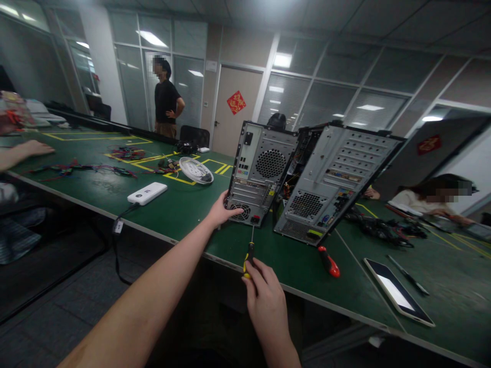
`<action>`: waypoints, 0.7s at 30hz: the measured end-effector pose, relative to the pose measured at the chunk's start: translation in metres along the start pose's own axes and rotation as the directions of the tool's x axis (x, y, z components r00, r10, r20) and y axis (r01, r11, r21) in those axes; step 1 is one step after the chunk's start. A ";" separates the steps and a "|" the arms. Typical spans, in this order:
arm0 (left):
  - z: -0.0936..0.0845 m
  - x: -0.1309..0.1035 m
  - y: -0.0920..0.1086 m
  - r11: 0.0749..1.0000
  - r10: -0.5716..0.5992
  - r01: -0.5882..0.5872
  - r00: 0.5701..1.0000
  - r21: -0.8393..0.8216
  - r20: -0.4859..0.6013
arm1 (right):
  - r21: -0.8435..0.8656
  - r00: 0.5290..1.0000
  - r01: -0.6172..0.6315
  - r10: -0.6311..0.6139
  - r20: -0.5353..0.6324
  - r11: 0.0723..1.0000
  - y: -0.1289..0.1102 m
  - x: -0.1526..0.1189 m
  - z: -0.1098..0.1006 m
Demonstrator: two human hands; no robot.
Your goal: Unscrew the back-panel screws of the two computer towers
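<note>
A computer case [251, 190] stands on the green table with its rear panel towards me. At its lower left corner is my left hand [221, 210], gripping the edge with the thumb across the power supply grille. My right hand [264, 291] closes around the yellow and black handle of a screwdriver [250, 250]. The shaft points up at the bottom of the rear panel, near a small red and black part [254, 219]; whether the tip touches is too small to tell. A second computer case [326, 174] leans tilted close beside the first, on the right.
A red-handled screwdriver [329, 261], tablet [399, 291] and pen [408, 275] lie on the right. A white power bank [147, 193], white oval basket [195, 170] and several wires [84, 167] are on the left. Black cables [383, 230] lie behind the tablet. Other people are around the table.
</note>
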State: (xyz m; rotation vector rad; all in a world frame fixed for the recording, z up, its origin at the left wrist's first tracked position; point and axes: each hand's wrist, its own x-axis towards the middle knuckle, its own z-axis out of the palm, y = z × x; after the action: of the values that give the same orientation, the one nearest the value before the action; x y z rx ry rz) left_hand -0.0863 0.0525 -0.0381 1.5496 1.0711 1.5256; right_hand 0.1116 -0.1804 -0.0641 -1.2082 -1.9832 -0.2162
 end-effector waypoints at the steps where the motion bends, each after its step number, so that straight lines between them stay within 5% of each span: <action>1: 0.000 0.000 0.000 1.000 0.000 0.000 1.000 -0.002 -0.001 | -0.004 1.000 0.003 -0.003 -0.003 1.000 0.000 0.000 0.000; 21: -0.001 -0.001 0.000 1.000 -0.008 0.008 1.000 -0.008 0.000 | -0.004 0.997 -0.035 0.034 -0.076 0.999 0.000 -0.001 0.004</action>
State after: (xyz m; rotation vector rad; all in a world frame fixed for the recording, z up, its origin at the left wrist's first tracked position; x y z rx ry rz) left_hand -0.0872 0.0516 -0.0381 1.5379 1.0689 1.5233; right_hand 0.1095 -0.1792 -0.0675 -1.2193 -1.8963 -0.2461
